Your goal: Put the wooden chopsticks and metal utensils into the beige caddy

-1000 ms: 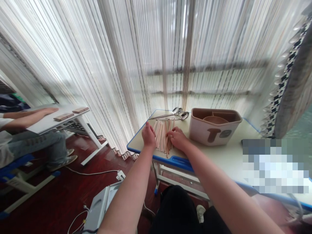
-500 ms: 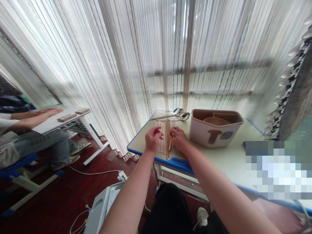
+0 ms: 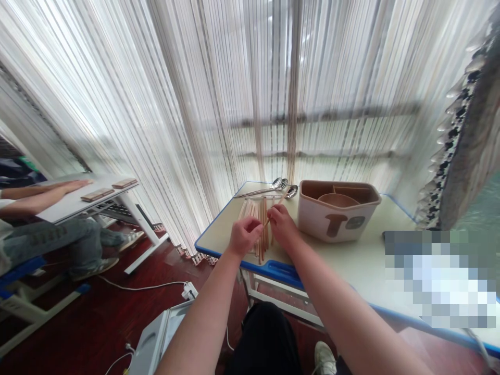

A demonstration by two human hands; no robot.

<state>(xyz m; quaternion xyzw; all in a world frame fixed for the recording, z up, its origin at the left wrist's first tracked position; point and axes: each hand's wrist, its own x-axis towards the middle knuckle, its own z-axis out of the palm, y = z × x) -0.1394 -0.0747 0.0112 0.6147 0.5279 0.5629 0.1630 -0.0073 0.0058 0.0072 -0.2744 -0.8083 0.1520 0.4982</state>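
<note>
On the light tabletop, my right hand is closed around a wooden chopstick, whose upper end slants up to the right. My left hand has thumb and fingers pinched together at the lower end of that same stick. Beneath and between the hands lie several loose chopsticks, pale ones to the left and browner ones to the right, roughly side by side. Just right of my right hand stands a white utensil holder with a brown rim and inner compartments. Metal slotted spoons rest behind the chopsticks.
The table has a blue edge. A blurred patch covers something on its right part. At left, another person's hands rest on a white table beside two small brown blocks. A curtain hangs behind.
My right hand has lifted one chopstick from the row into a slant. My left hand's fingers have closed and come in against its lower end. The view has shifted slightly.
</note>
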